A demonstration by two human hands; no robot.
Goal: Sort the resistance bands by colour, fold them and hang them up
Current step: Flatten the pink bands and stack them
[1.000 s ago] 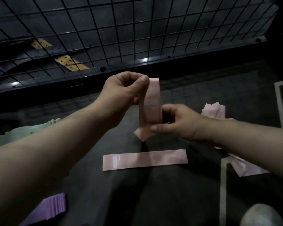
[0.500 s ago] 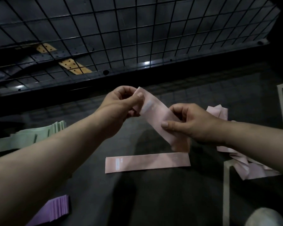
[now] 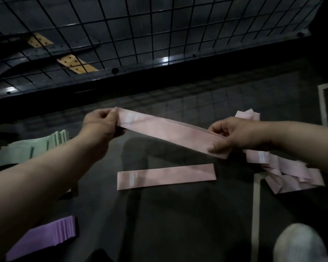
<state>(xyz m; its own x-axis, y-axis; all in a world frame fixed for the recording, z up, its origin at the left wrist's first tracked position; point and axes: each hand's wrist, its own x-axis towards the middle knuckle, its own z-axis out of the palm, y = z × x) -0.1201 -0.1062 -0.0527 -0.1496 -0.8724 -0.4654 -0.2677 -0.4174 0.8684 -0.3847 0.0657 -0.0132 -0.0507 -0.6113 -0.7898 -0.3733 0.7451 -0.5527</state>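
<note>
1. A pink band (image 3: 170, 131) is held in the air, drawn out flat between both hands, above the floor (image 3: 178, 224) and just behind a flat band (image 3: 166, 176) of the same colour.
2. The band's left end is pinched by the left hand (image 3: 100, 123) and its right end by the right hand (image 3: 233, 135), thumb over fingers.
3. The step in hand is judged to be the smoothing of the band before it is folded or laid down.
4. Only light tension should be applied; an elastic strip is likely to snap back or twist if one end is let go.
5. Both layers should be aligned edge to edge before the band is lowered, and both pinches should be released together.
6. The band should be matched end for end with the flat band, so that a neat pile is begun.
7. The untidy pink heap (image 3: 292, 173) to the right should be drawn from one piece at a time.
8. The green stack (image 3: 27, 148) and purple stack (image 3: 45, 237) to the left should be kept apart from the pink.
9. Hanging is not yet begun; the wire grid (image 3: 140, 35) behind is probably the place for it.
</note>
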